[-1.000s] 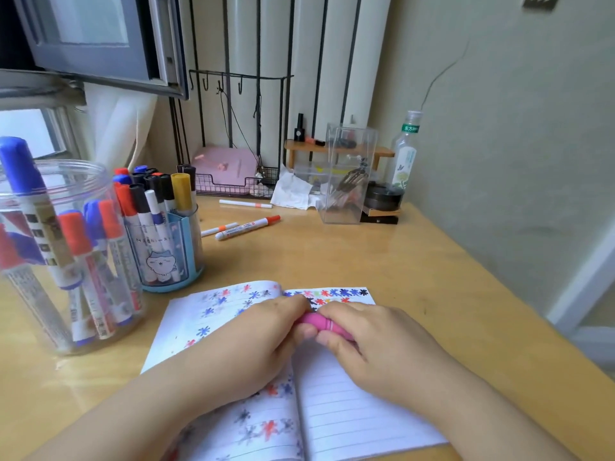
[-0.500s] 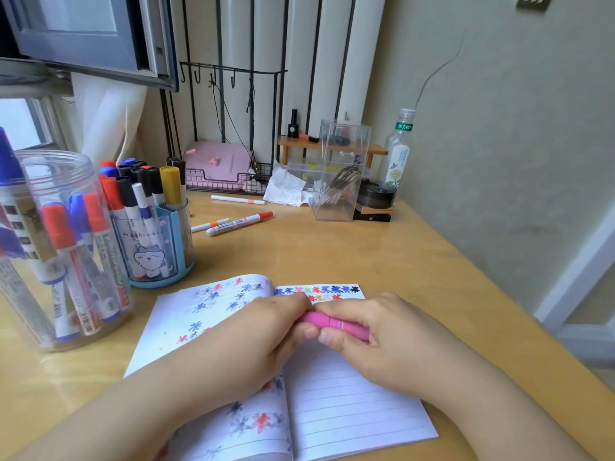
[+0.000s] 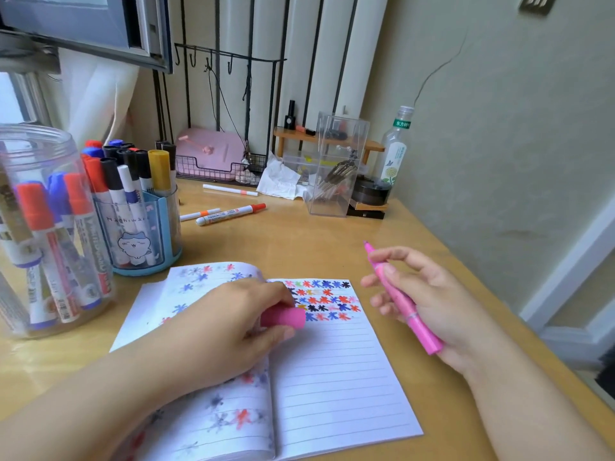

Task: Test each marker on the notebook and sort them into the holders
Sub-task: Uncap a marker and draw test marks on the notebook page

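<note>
Since the earlier frame the cap (image 3: 283, 317) is pulled off the pink marker (image 3: 401, 302); hands are now apart. Cap is pinched in the left hand (image 3: 246, 322) over the notebook (image 3: 332, 367). Marker is gripped by the right hand (image 3: 429, 304) beside the page, tip up. Testing comes next. Blue holder (image 3: 146, 234), clear jar (image 3: 50, 227), loose markers (image 3: 229, 214) sit behind; nothing blocks the page.

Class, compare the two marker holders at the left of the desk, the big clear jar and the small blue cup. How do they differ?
The large clear plastic jar is see-through all over and plain; the small blue round cup has a blue base and frame and a cartoon cat on its front. The jar is far wider and taller, so its markers sit inside it, while the cup's markers poke well above its rim. The jar stands nearer the desk's left edge. Both stand upright and hold capped markers.
</note>
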The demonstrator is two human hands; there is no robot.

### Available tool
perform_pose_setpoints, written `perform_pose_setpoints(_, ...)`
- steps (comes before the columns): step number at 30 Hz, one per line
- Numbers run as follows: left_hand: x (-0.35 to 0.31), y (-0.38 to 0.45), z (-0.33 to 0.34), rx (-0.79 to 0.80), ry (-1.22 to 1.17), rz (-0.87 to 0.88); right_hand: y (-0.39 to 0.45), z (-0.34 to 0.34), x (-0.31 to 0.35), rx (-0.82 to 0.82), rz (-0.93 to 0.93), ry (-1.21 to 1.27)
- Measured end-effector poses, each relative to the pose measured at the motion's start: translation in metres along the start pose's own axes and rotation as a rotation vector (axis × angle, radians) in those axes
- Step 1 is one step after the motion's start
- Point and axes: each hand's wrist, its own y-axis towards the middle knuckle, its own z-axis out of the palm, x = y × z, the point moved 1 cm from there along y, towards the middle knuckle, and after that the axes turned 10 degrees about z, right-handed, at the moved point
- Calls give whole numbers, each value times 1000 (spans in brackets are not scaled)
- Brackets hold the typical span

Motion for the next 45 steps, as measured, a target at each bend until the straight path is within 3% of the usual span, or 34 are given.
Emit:
perform_pose_setpoints(3, -2, -1, 5, 16, -33, -11, 6, 3, -6, 104, 108, 317)
perform_pose_setpoints(5, -1, -2, 7, 20, -29, -18, 10, 3, -10, 108, 110, 363)
perform_pose_setpoints(10, 1, -4, 11, 57, -11, -42, 19, 4, -20, -119, 23, 65)
perform_pose_setpoints(18, 1, -4, 12, 91, -18, -47, 28, 1, -36, -300, -60, -391)
perform_pose_setpoints(38, 0, -4, 13, 88, -34, -51, 25, 7, -34, -283, -43, -434)
perform_pose_setpoints(45, -2, -3, 13, 81, -31, -64, 28, 2, -37, -363, -53, -408)
